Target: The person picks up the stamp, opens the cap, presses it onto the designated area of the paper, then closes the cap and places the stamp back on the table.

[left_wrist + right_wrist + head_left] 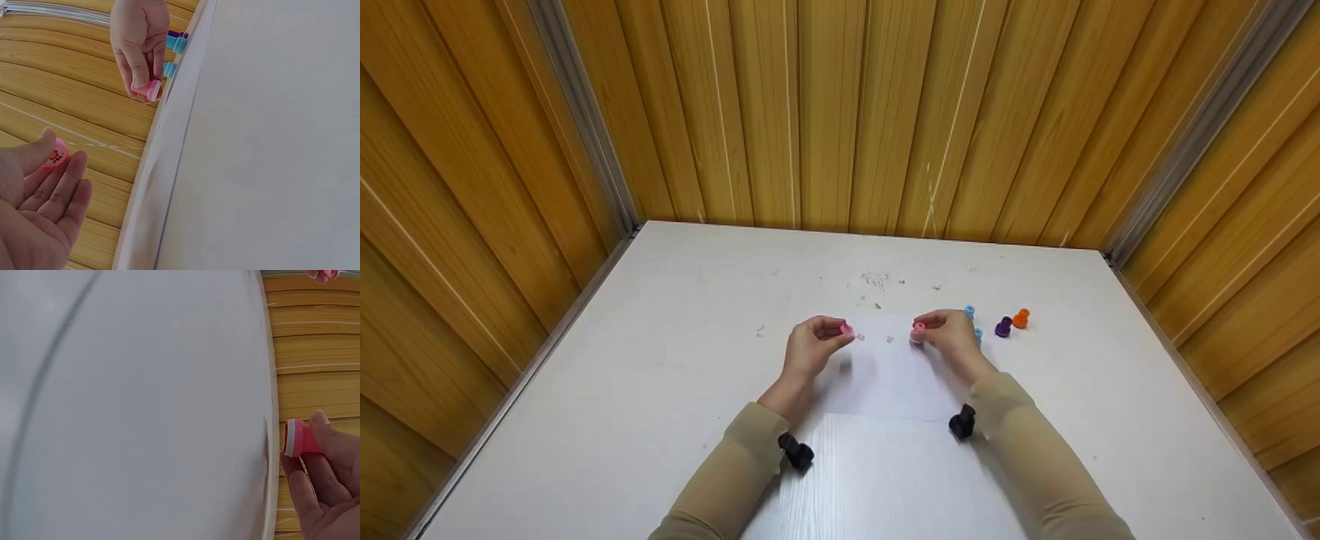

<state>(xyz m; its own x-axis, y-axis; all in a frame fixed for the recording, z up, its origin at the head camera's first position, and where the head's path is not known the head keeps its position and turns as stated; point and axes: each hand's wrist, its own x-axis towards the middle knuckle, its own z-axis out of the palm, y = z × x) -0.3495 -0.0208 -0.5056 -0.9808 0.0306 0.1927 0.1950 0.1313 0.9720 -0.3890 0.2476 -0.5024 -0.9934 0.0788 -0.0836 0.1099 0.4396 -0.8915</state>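
My left hand [808,346] pinches a small pink stamp [847,330] between thumb and fingers, over the left part of a white sheet of paper [892,386]. In the left wrist view, this stamp's round face [55,155] shows a small flower design. Across from it, my right hand [956,337] grips a second pink stamp [917,334] near the sheet's right side. The right wrist view shows its pink body and white rim [291,437], held by thumb and fingertips. Two small faint prints [889,339] mark the paper between the hands.
Two light blue stamps [970,310] stand just beyond my right hand, partly covered by it. Farther right are a purple stamp [1003,326] and an orange stamp [1021,319]. Dark scribbles [875,280] mark the white table behind the paper. Wood-patterned walls [825,112] enclose the table.
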